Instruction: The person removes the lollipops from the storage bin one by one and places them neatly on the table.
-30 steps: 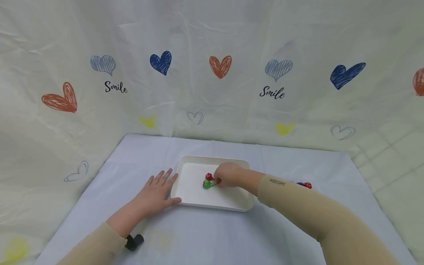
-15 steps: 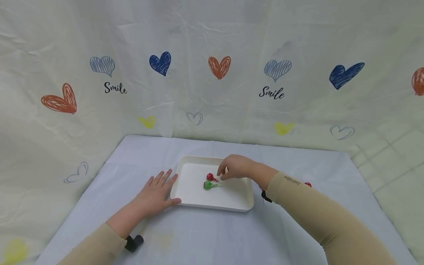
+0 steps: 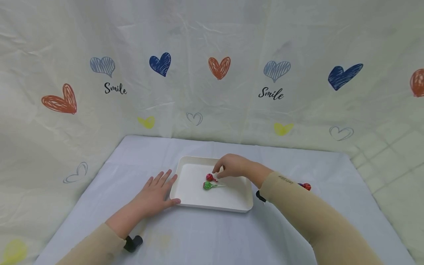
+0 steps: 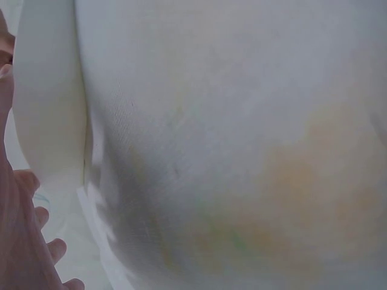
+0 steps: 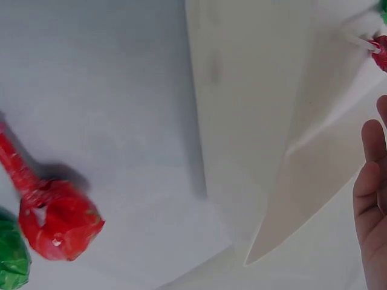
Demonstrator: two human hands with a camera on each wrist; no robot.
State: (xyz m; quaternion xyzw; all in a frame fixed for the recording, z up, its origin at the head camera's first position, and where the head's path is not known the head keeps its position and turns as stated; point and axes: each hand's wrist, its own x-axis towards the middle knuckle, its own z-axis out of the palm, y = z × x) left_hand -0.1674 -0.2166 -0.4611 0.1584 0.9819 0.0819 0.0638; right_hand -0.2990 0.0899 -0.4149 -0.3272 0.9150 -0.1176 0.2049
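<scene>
A shallow white tray (image 3: 188, 193) holds a red-wrapped lollipop (image 3: 209, 177) and, just in front of it, a green-wrapped lollipop (image 3: 207, 185). Over the tray's back right part is my right hand (image 3: 233, 166), its fingers loosely bent and holding nothing, fingertips close to the red lollipop's stick. In the right wrist view, that hand (image 5: 373, 187) shows only partly at the right edge, apart from the lollipop (image 5: 379, 53). My left hand (image 3: 154, 197) lies with spread fingers at the tray's left side, its thumb at the front left corner.
More lollipops lie right of the tray on the white cloth, partly behind my right sleeve: a red one (image 5: 60, 223) and a green one (image 5: 11, 254) beside it. A blue wrapper (image 3: 300, 184) also peeks out there. A hanging sheet with printed hearts (image 3: 219, 68) backs the table.
My right hand has come away from the lollipop sticks, lifting up with its fingers loosened, then shifted slightly left. Both lollipops stay in the tray; my left hand has stayed put.
</scene>
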